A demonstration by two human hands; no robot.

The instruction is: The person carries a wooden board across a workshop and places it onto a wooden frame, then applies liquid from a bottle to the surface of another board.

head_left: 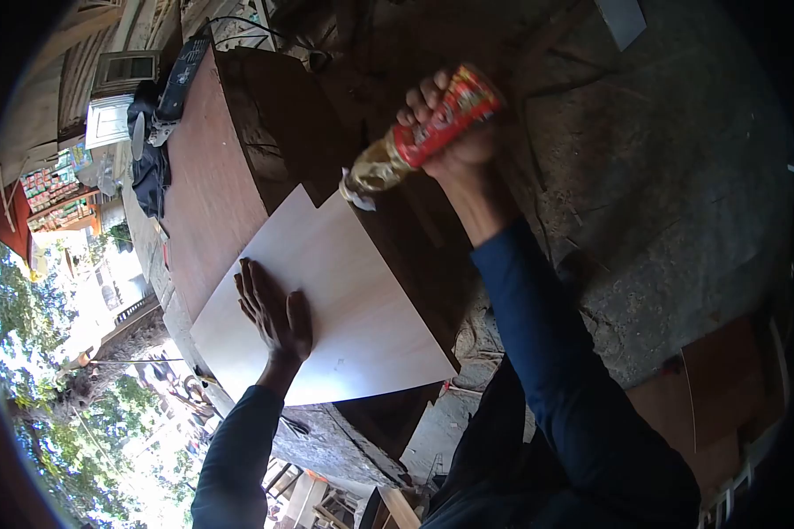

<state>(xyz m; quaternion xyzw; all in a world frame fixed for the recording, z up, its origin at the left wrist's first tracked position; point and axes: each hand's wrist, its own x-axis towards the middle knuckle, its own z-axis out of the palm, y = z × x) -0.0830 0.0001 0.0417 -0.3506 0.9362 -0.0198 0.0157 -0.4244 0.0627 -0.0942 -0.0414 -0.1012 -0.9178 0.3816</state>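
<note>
My left hand (275,316) lies flat on a pale, smooth sheet (362,309), fingers stretched out toward its far left edge. The sheet has a notch cut into its upper corner and rests over a wooden surface. In my right hand (454,132), raised above the sheet's notched end, is a clear plastic bottle (381,169) with a red and yellow label, its fingers wrapped round the label. The bottle is tilted, its whitish mouth end pointing down and left, close over the sheet's upper edge in this view. Something yellowish shows inside it.
A reddish wooden panel (207,181) extends beyond the sheet, with a black bag or cloth (153,176) and a dark case (183,78) along its far edge. Brown boards (723,388) lie on the floor at lower right. A pale offcut (622,19) is at the top.
</note>
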